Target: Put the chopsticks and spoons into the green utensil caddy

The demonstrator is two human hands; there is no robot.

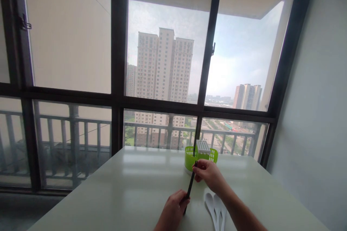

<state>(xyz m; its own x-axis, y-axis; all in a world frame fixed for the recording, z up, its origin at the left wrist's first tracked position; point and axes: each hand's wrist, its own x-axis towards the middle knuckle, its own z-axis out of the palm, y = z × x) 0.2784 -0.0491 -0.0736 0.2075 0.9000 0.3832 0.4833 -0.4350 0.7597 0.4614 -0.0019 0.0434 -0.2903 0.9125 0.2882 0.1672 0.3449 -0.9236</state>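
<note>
Right hand (208, 174) pinches the top of the black chopsticks (190, 187), left hand (173, 209) grips their lower end, just before the green utensil holder (201, 157) near the table's far edge; loose pinch could drop them onto the white spoons (217, 209).

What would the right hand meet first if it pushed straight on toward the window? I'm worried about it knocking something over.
Probably the green holder, right beyond the right hand, which pinches the black chopsticks; depth is uncertain.
</note>
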